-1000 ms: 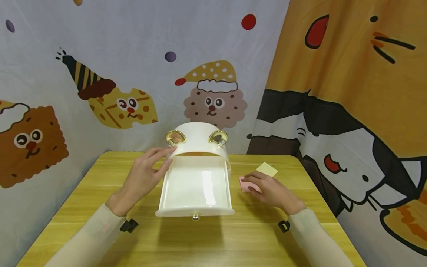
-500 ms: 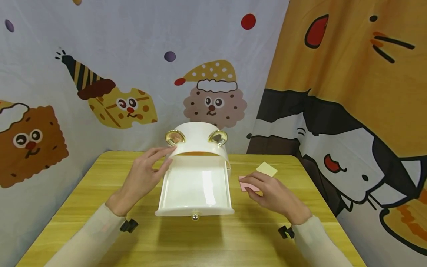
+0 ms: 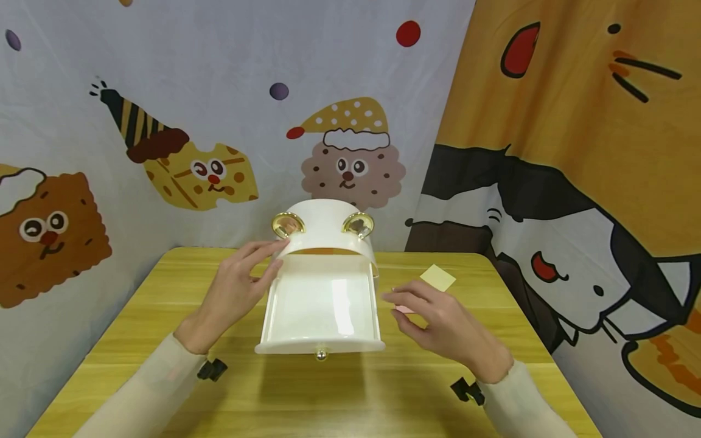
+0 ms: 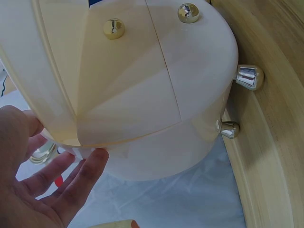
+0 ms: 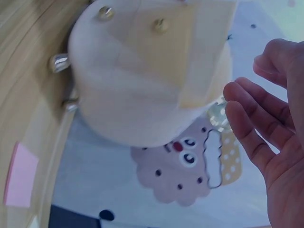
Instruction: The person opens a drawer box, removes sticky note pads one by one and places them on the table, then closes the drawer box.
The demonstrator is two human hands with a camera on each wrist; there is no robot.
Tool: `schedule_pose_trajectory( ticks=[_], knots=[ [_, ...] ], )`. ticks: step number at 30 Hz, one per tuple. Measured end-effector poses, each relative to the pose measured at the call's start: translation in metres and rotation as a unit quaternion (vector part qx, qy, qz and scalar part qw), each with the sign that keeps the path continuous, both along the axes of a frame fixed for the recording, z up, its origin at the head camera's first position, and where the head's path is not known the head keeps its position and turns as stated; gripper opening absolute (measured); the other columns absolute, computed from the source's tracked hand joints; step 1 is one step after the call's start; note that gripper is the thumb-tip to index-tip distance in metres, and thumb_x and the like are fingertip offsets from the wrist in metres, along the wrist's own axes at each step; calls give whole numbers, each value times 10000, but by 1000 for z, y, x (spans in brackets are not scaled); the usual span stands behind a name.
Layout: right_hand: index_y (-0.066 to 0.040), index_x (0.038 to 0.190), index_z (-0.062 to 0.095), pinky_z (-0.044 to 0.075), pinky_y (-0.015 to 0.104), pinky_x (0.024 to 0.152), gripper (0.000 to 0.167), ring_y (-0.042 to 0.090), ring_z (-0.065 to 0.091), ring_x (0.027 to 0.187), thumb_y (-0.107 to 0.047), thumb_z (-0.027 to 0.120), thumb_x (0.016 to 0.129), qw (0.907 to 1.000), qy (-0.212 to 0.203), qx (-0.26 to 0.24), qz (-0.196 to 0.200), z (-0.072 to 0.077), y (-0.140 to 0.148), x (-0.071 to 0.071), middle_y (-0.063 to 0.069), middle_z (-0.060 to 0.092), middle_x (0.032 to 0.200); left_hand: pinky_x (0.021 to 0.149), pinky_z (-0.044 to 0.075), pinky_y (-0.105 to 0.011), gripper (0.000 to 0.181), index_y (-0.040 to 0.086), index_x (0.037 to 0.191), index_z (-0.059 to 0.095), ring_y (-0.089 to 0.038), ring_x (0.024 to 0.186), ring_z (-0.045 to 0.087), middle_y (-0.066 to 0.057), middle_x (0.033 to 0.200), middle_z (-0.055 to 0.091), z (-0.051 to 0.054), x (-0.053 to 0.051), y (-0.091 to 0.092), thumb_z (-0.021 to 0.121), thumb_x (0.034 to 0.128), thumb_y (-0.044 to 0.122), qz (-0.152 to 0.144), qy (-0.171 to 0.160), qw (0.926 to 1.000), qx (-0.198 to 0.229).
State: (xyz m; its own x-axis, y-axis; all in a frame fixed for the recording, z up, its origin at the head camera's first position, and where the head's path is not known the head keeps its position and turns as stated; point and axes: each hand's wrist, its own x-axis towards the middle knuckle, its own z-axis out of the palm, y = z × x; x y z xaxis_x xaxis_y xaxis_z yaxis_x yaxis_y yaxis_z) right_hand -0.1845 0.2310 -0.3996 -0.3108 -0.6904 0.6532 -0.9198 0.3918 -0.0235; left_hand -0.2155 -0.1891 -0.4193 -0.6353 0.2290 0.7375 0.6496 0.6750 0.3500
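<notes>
In the head view a white rounded storage box (image 3: 328, 222) stands at the back middle of the table. Two gold round ornaments sit on its top, and its drawer (image 3: 306, 307) is pulled out toward me, with nothing seen inside. My left hand (image 3: 232, 292) touches the box's left side and the drawer's edge with nearly straight fingertips (image 4: 97, 161). To the right of the drawer, my right hand (image 3: 446, 322) hovers, its fingers loosely bent and holding nothing. Partly hidden behind those fingers lies a pink sticky note pad (image 5: 21, 175).
A yellow sticky note pad (image 3: 438, 277) lies on the wooden table (image 3: 317, 407) beyond my right hand. Gold feet (image 4: 249, 77) show under the box. A cartoon-printed cloth (image 3: 219, 55) hangs behind the table.
My right hand has risen off the pink sticky note pad and shifted slightly left, toward the drawer. My left hand, the box and the drawer stay in place.
</notes>
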Motion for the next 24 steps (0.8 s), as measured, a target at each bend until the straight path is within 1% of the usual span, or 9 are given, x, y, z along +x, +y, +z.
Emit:
schedule_pose_trajectory(
  ticks=[1, 4, 8, 11, 14, 18, 24],
  knots=[
    [-124, 1352, 826, 666, 187, 815, 241, 138, 800, 969, -154, 744, 1128, 10000, 17, -39, 38, 2, -2, 2, 28, 810, 1221, 593, 600, -143, 448, 128, 1516, 789, -250, 890, 832, -181, 1361, 807, 0, 0, 0, 834, 1077, 45, 1, -10, 10000, 4],
    [-120, 1354, 831, 628, 163, 778, 265, 134, 751, 904, -222, 669, 1171, 9997, 109, -118, 156, 9, -10, 9, 35, 793, 1174, 606, 610, -145, 449, 129, 1517, 788, -258, 911, 837, -179, 1363, 805, 1, 0, 0, 835, 1078, 50, 13, -36, 10000, 10],
    [-78, 1360, 829, 571, 149, 737, 276, 122, 669, 842, -177, 660, 1166, 9972, 441, -297, 518, 16, -22, 17, 45, 763, 1114, 610, 614, -148, 447, 130, 1517, 788, -273, 943, 844, -181, 1361, 806, 1, 0, 0, 837, 1079, 58, 37, -49, 10000, -13],
    [-49, 1345, 829, 539, 161, 756, 270, 97, 614, 811, -142, 667, 1151, 9946, 558, -419, 766, 20, -29, 23, 41, 737, 1083, 608, 612, -148, 446, 132, 1519, 788, -276, 948, 842, -181, 1362, 806, 1, 1, 0, 837, 1081, 62, 53, -67, 10000, -21],
    [-42, 1325, 837, 514, 100, 731, 260, 68, 600, 769, -139, 679, 1143, 9928, 610, -464, 916, 21, -36, 29, 37, 731, 1051, 617, 616, -147, 447, 138, 1523, 786, -284, 973, 846, -179, 1369, 804, 0, 1, 0, 835, 1084, 69, 63, -109, 9999, -12],
    [-68, 1333, 835, 491, 25, 682, 259, 51, 608, 720, -161, 690, 1140, 9922, 648, -371, 999, 20, -44, 37, 25, 741, 1028, 631, 627, -153, 449, 144, 1527, 784, -306, 1023, 852, -177, 1373, 803, 0, 0, 0, 835, 1086, 74, 71, -134, 9999, -3],
    [-97, 1366, 820, 504, 35, 717, 273, 47, 617, 722, -165, 718, 1123, 9922, 615, -165, 1068, 19, -52, 45, 8, 763, 1043, 608, 615, -153, 447, 133, 1517, 789, -290, 966, 847, -184, 1358, 808, 0, -1, 0, 841, 1078, 66, 60, -44, 10000, -13]
  ],
)
